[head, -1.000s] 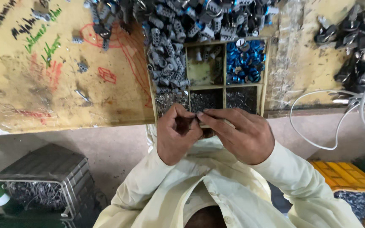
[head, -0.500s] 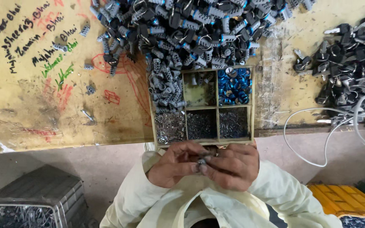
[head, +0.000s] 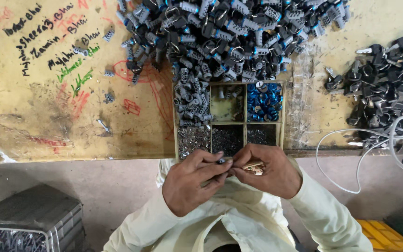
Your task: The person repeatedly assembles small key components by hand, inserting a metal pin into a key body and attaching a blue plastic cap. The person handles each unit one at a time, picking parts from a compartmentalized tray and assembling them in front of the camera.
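Centrally, the left hand (head: 193,181) and right hand (head: 267,173) pinch a small metal part (head: 225,161) between their fingertips, just below the compartment tray (head: 244,125). Grey cylinders (head: 225,32) are heaped on the scuffed yellow workbench (head: 47,116).

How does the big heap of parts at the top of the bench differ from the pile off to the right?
The heap at the top is mostly grey ribbed cylinders with blue bands and metal rings; the right pile is black-headed keys. The top heap is broader and spills down beside the divided tray; the right pile stands apart, with a white cable looped by it. Both lie loose on the yellow bench.
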